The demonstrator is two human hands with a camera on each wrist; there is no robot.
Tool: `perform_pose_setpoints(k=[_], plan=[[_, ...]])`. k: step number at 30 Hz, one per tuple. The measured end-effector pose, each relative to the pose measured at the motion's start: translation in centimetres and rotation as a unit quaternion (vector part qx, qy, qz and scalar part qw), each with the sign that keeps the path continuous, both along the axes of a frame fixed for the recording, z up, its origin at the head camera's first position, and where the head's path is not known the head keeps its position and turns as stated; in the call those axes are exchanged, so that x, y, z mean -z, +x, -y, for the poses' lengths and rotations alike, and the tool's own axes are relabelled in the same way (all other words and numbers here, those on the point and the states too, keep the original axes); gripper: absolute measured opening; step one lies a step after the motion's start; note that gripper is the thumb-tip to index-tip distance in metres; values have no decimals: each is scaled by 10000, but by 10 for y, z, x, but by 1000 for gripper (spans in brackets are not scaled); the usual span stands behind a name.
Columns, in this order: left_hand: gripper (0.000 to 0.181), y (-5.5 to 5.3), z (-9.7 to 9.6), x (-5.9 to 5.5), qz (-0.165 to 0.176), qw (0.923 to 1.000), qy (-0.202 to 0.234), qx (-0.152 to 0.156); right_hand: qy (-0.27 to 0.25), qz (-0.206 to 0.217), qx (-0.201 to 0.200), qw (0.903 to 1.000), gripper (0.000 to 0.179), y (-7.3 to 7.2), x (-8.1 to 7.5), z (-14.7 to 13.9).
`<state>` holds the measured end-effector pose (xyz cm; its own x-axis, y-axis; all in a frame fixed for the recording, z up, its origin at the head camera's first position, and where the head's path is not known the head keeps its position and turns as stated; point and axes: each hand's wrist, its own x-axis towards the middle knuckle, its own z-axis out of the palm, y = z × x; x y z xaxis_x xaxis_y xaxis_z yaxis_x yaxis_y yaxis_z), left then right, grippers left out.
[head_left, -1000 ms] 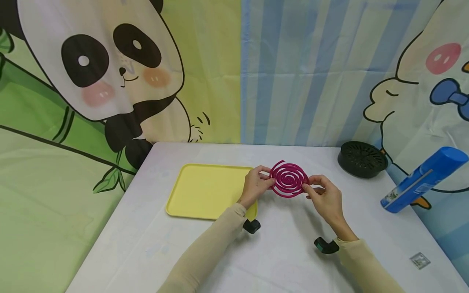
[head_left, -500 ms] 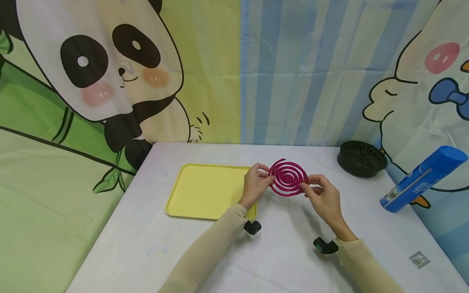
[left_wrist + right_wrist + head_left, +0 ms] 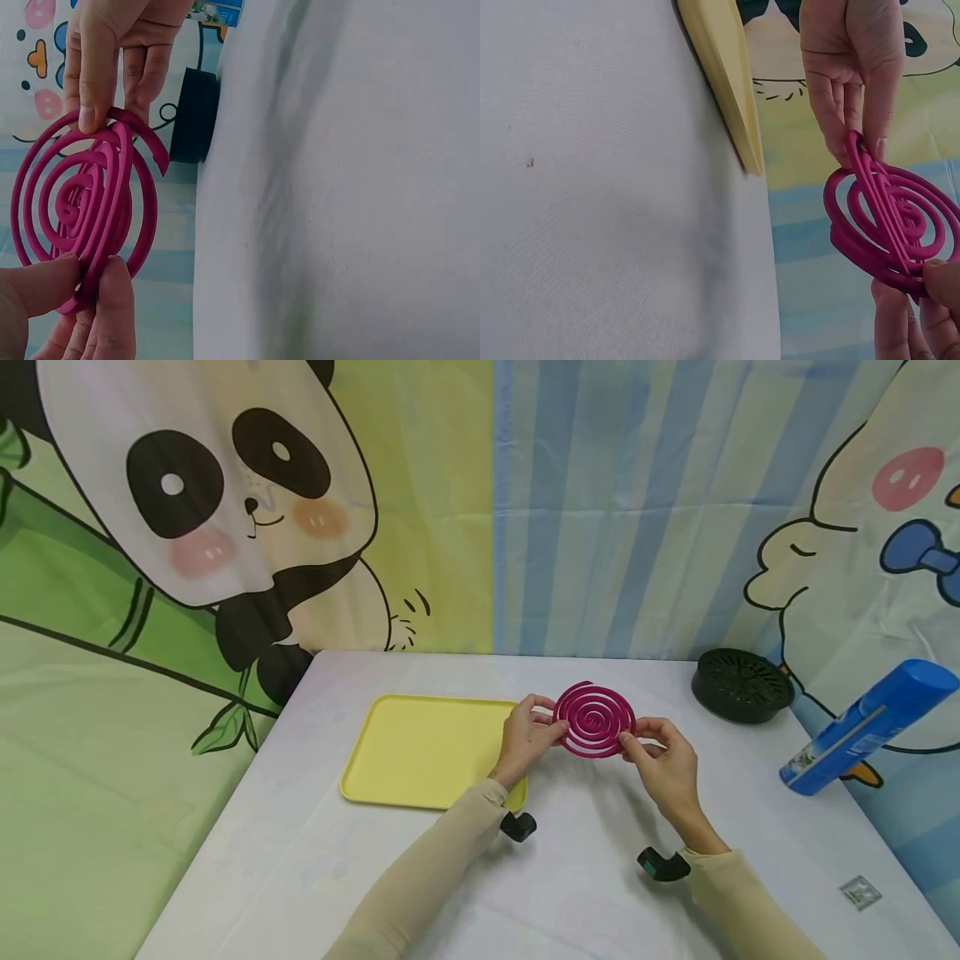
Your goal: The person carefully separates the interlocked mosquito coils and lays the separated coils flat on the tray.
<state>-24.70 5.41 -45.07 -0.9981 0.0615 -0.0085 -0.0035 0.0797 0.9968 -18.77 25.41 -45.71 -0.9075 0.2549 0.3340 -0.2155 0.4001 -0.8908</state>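
Observation:
A magenta mosquito coil is held up over the table, just right of the yellow tray. My left hand pinches its left edge between thumb and fingers. The right hand pinches the opposite edge. In the left wrist view the mosquito coil shows two sets of rings standing at an angle to each other, still crossing. The right wrist view has the coil's rings fanned apart in the same way, with a fingertip of each hand on the rim. Whether these are two separate coils I cannot tell.
At the back right stands a round black slotted container. A blue spray can is near the right edge. Toward the front right lies a small silvery square piece. A printed curtain hangs behind the white table.
The coil has tilted and shifted up slightly between my hands. Its loose outer end at the top now sits closer to the rings. Both hands keep their hold and have barely moved.

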Motion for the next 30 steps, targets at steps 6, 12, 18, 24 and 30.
perform_pose_setpoints(k=[6,12,18,24,30], plan=[[28,2,0,-1,92,9998,113,116,-176,-69,-18,9998,29,3,-7,5],[23,2,3,0,-167,9996,231,59,-275,-45,-209,9994,38,-4,6,-3],[23,0,5,1,-321,9991,294,-3,-522,26,-239,9983,33,-5,8,-5],[20,-1,8,1,-504,9983,288,-111,-751,168,-37,9970,30,-6,8,-4],[18,0,10,-1,-592,9979,93,-254,-822,445,-5,9956,32,-6,8,-3]])
